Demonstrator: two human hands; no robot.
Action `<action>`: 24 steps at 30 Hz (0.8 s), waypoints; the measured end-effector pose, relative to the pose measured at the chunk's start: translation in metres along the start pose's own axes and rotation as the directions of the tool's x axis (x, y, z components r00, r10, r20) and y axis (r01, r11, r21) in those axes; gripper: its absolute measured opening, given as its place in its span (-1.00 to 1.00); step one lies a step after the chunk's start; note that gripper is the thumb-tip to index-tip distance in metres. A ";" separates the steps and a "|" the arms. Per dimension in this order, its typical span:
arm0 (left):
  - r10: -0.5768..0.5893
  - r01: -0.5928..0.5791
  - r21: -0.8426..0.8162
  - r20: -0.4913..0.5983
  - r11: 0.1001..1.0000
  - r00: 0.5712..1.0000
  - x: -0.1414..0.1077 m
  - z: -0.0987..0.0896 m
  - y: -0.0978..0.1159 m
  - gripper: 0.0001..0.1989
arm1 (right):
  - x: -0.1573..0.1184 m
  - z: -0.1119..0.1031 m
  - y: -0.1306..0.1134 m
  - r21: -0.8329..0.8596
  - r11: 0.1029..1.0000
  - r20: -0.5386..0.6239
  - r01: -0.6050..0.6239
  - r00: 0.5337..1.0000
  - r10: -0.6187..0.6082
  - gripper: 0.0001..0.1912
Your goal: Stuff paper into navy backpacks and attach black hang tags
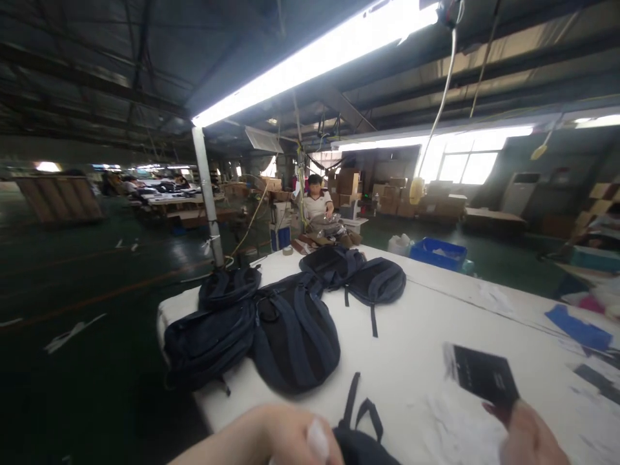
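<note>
My right hand (527, 436), at the lower right, pinches a black card (485, 374) with small pale print; whitish, blurred material shows at its left edge. Low in the middle is my left hand (295, 436), its fingers curled. A small white patch (317, 439) shows at the fingers; I cannot tell what it is. Just beside that hand, a dark backpack (361, 445) with straps is cut off by the bottom edge. Farther up the white table (411, 336) lie several dark navy backpacks (298, 332), straps upward on some.
Loose white scraps (455, 420) and a blue piece (578, 326) lie on the table's right side. A blue bin (438, 253) stands beyond the far edge. A co-worker (317, 200) sits past the table. A metal post (207, 194) rises at the left; a cord (438, 110) hangs overhead.
</note>
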State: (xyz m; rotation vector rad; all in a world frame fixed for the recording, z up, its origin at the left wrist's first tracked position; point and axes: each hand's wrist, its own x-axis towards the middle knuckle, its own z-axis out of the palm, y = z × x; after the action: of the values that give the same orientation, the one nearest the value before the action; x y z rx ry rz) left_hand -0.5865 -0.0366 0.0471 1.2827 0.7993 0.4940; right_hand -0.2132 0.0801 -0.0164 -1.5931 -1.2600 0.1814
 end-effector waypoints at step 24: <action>0.209 -0.458 -0.160 -0.727 0.875 0.654 0.049 -0.053 -0.025 -0.42 | -0.111 0.120 -0.169 0.451 0.307 0.832 -0.838 0.520 0.196 -0.57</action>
State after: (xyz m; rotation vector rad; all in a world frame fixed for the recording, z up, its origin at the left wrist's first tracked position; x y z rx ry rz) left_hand -0.5977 0.0279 0.0068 0.9057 1.0346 1.4288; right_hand -0.4445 0.0502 0.0119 -0.9725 -0.7133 1.7351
